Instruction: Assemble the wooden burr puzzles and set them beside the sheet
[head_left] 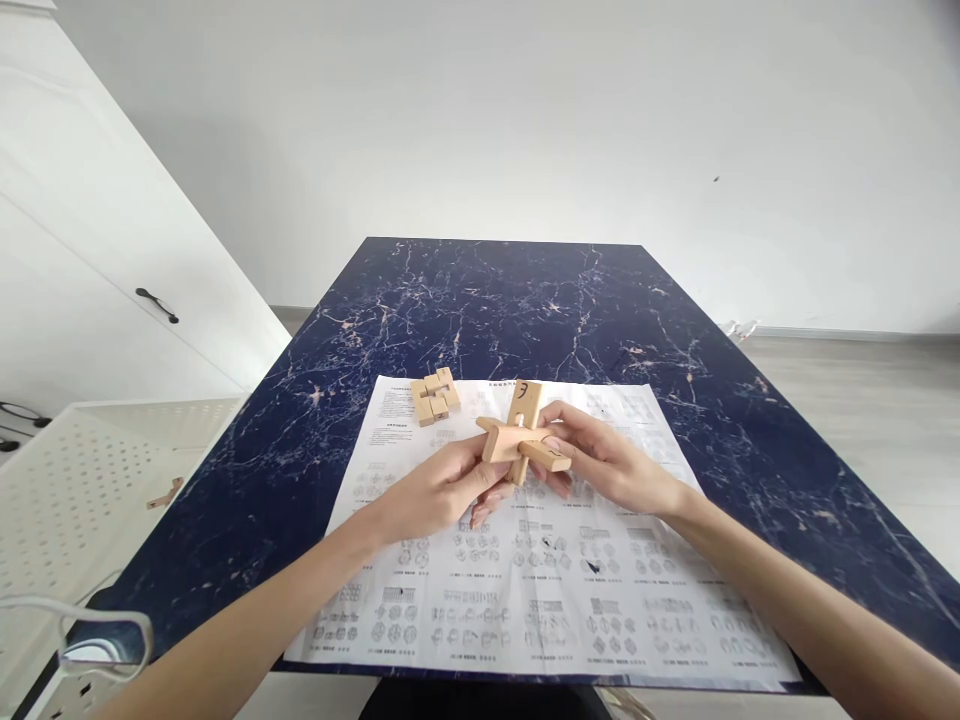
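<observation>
Both hands meet over the sheet (420, 452), each gripping one side of the wooden cross (504, 442), which is held up between them rather than resting on the counter (480, 300). The left hand (446, 488) pinches its left end, thumb in front and fingers curled underneath, probably to bear the weight; the right hand (619, 462) has thumb and fingers closed about its right side, which would seem to keep the crossing slats from slipping apart. A slat marked 3 (525, 402) stands up, leaning away, its number in plain sight. The sheet, covered in small printed diagrams, lies spread below, presumably so it can be read over the hands. The block (439, 406) sits on its far left part, clear of both hands.
</observation>
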